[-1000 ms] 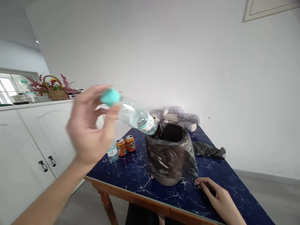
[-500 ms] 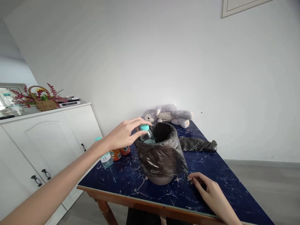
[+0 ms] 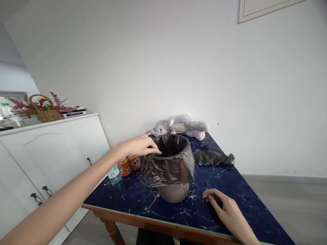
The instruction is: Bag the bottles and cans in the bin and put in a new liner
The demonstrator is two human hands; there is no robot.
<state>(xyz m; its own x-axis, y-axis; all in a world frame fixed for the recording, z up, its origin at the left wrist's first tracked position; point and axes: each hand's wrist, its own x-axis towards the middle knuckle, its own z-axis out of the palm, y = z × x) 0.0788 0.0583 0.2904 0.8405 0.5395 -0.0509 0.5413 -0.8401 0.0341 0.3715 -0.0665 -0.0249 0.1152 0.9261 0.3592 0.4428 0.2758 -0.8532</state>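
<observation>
My left hand [image 3: 145, 145] reaches over the left rim of a trash bin [image 3: 174, 194] lined with a black plastic bag [image 3: 170, 172]. Its fingers are closed around the top of a plastic bottle. Only a bit of the teal cap [image 3: 152, 154] shows under them; the bottle's body is hidden inside the bin. My right hand [image 3: 224, 207] rests on the table to the right of the bin, loosely curled and holding nothing. Left of the bin stand a water bottle [image 3: 114, 175] and two orange cans, one nearer [image 3: 124, 167] and one farther [image 3: 134, 162].
The blue marble-patterned table [image 3: 143, 204] has a wooden edge. A grey plush toy [image 3: 182, 126] lies behind the bin against the wall. A crumpled black bag [image 3: 214, 158] lies to the right. A white cabinet [image 3: 51, 146] with a flower basket [image 3: 48, 115] stands at left.
My left hand has lowered with the bottle, which has sunk into the bin. The lined bin has shifted slightly and more of its base shows. My right hand stays in place.
</observation>
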